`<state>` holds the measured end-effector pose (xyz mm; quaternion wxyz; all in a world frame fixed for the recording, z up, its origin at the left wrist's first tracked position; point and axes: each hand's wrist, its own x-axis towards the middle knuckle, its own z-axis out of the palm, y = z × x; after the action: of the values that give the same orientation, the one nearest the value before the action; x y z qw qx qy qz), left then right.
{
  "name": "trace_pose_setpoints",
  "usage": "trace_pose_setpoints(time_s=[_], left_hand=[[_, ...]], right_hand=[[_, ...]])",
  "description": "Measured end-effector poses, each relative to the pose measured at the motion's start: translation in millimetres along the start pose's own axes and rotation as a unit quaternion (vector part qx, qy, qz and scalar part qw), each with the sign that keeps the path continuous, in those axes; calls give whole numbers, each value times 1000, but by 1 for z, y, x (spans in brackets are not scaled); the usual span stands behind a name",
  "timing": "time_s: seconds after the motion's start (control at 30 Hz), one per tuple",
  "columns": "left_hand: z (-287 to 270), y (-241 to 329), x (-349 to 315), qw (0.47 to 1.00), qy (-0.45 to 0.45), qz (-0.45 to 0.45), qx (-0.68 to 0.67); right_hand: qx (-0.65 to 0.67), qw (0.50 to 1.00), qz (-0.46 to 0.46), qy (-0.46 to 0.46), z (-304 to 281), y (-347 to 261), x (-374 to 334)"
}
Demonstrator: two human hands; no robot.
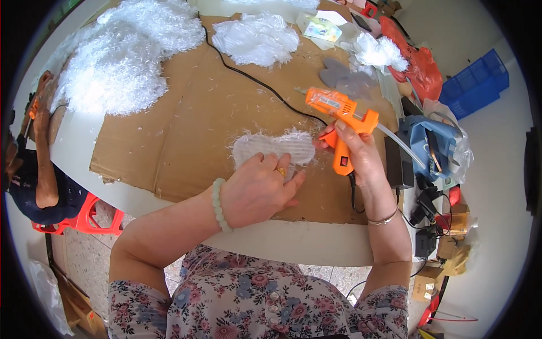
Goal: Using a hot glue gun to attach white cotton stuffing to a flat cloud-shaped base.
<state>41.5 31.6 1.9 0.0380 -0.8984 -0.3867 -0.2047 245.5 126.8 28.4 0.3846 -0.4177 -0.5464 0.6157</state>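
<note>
My right hand (358, 148) is wrapped round the handle of an orange glue gun (332, 105), its nozzle pointing to the far left and a pale glue stick (395, 138) trailing from its back. Just left of it, a white ribbed fabric piece (276, 148) with fringed edges lies on brown cardboard (197, 130). My left hand (261, 189) rests on the near edge of this piece, fingers apart and grasping nothing that I can see; its palm side is hidden. The fingertips of my right hand come close to the piece's right end.
Fluffy white fringed fabric (121, 62) is heaped at the far left, with a smaller white pile (257, 39) beside it. A black cord (257, 80) crosses the cardboard. Grey cut-outs (347, 77), a tissue box (323, 28) and a red bag (418, 62) lie far right. Another person (45, 164) sits left.
</note>
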Motion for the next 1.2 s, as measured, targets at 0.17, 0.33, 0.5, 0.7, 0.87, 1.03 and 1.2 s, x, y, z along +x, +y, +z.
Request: trace_pose_setpoints(time_s=[0.17, 0.33, 0.5, 0.7, 0.87, 1.03, 1.2], left_hand=[[1, -5, 0, 1000, 20, 22, 3], [-2, -7, 1, 999, 20, 14, -23], [-2, -8, 0, 999, 32, 13, -26], [-5, -6, 0, 999, -17, -8, -34], [-4, -5, 0, 999, -10, -8, -31], [-3, -7, 1, 999, -7, 0, -33], [0, -8, 0, 999, 35, 22, -18]], right_hand=[[6, 999, -31, 26, -9, -15, -12], [-60, 996, -59, -10, -23, -23, -33], [-140, 988, -7, -69, -42, -25, -44], [-215, 973, 45, -63, -43, -21, -45], [-265, 959, 79, -54, -38, -20, -39], [-267, 961, 48, -46, -36, -16, -34], [-307, 949, 43, -57, -35, -18, -32]])
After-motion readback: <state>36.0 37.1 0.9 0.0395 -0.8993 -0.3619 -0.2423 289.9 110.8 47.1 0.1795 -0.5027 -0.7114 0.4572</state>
